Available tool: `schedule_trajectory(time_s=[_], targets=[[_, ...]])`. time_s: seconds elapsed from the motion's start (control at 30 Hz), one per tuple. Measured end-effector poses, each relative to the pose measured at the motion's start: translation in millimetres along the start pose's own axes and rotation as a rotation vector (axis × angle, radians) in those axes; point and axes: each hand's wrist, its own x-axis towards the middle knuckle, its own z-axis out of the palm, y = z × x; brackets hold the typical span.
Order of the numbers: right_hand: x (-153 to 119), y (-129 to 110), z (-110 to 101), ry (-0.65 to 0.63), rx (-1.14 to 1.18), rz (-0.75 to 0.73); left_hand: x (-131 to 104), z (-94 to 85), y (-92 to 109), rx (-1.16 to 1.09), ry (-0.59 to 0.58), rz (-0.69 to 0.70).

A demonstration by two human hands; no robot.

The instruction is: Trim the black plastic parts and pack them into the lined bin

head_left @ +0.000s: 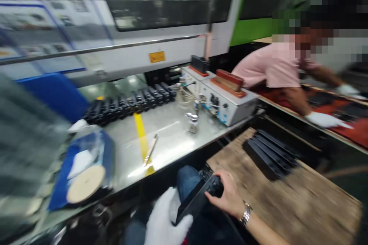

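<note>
Steel workbench point(172, 130) with knife point(150, 150), bottle point(193, 123), beyond black part point(198, 197) in both hands.

1. Bright, even overhead light; white glare streaks on the steel counter point(172, 138).
2. Heavy motion blur throughout (worst at left edge and on the wooden board point(301, 195)).
3. Soft shadows only; dim beneath the counter.

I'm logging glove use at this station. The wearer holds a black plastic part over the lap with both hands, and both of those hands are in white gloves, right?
Not quite. The head view shows only the left hand in a white glove; the right hand is bare, with a metal watch at the wrist. Both do hold the black plastic part over the lap.
</note>
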Motion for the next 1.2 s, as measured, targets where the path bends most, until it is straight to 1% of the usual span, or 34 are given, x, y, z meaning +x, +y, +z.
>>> schedule_trajectory(time_s=[0.03, 0.07, 0.1, 0.13, 0.2, 0.23, 0.3, 0.37, 0.4, 0.43, 0.5, 0.57, 0.63, 0.67, 0.73, 0.77, 0.8, 0.87, 0.93, 0.97, 1.0, 1.03, 1.1, 1.13, 1.17, 1.2], targets=[[8.5, -24.2, 14.0, -0.097, 0.053, -0.129, -0.3, 6.7, 1.1, 0.035, -0.037, -0.012], [16.6, -46.7, 25.8, -0.195, 0.102, -0.249, -0.4, 10.1, 0.0, 0.068, -0.063, -0.057], [25.5, -66.2, 36.1, -0.292, 0.146, -0.359, -0.7, 9.6, -3.1, 0.092, -0.071, -0.125], [36.3, -82.0, 45.9, -0.385, 0.180, -0.455, -2.1, 5.3, -7.8, 0.086, -0.058, -0.203], [66.5, -102.7, 67.3, -0.537, 0.209, -0.592, -9.6, -12.7, -19.5, -0.027, 0.013, -0.332], [85.6, -108.3, 79.4, -0.591, 0.202, -0.631, -15.8, -24.5, -24.8, -0.120, 0.069, -0.376], [126.9, -113.2, 105.5, -0.643, 0.146, -0.655, -30.8, -48.4, -30.7, -0.353, 0.173, -0.428], [162.6, -113.4, 130.1, -0.662, 0.072, -0.647, -45.0, -67.4, -28.7, -0.547, 0.230, -0.462], [175.7, -112.8, 140.6, -0.673, 0.043, -0.645, -50.5, -74.0, -25.2, -0.618, 0.247, -0.462], [185.1, -111.7, 149.3, -0.685, 0.021, -0.644, -54.5, -78.9, -20.7, -0.673, 0.256, -0.449], [194.6, -107.6, 160.8, -0.708, -0.009, -0.633, -58.1, -84.5, -10.7, -0.743, 0.271, -0.409], [196.4, -100.1, 163.9, -0.719, -0.023, -0.601, -57.7, -87.2, -1.5, -0.787, 0.292, -0.374], [194.6, -90.1, 158.9, -0.708, -0.021, -0.535, -55.9, -89.0, 5.9, -0.799, 0.316, -0.354], [192.6, -85.0, 153.1, -0.696, -0.014, -0.491, -55.0, -89.5, 8.6, -0.792, 0.328, -0.341], [185.3, -76.3, 135.0, -0.684, 0.020, -0.403, -53.1, -89.2, 11.2, -0.796, 0.348, -0.307], [179.6, -73.3, 122.9, -0.691, 0.049, -0.367, -52.0, -88.1, 10.5, -0.862, 0.357, -0.311], [172.5, -71.6, 109.2, -0.707, 0.083, -0.341, -50.6, -86.1, 8.4, -0.972, 0.364, -0.340], [154.3, -72.4, 78.9, -0.757, 0.158, -0.312, -46.5, -79.5, -0.1, -1.253, 0.356, -0.448], [133.1, -79.3, 49.3, -0.806, 0.225, -0.299, -41.3, -70.1, -12.2, -1.494, 0.328, -0.557], [122.5, -84.9, 36.2, -0.818, 0.271, -0.299, -38.7, -65.2, -18.3, -1.584, 0.337, -0.586], [112.5, -91.8, 24.8, -0.811, 0.332, -0.312, -36.4, -60.6, -23.7, -1.649, 0.376, -0.595], [103.6, -99.9, 15.4, -0.787, 0.404, -0.345, -34.8, -56.8, -27.7, -1.706, 0.439, -0.594], [89.4, -118.4, 2.4, -0.709, 0.551, -0.459, -34.0, -52.2, -30.3, -1.748, 0.603, -0.592], [84.1, -128.2, -1.3, -0.671, 0.605, -0.524, -34.9, -51.5, -28.7, -1.739, 0.652, -0.607], [79.7, -137.8, -3.4, -0.642, 0.642, -0.580, -36.4, -51.7, -25.5, -1.721, 0.658, -0.624], [76.2, -147.0, -4.0, -0.626, 0.667, -0.622, -38.4, -52.4, -21.3, -1.724, 0.629, -0.630]])
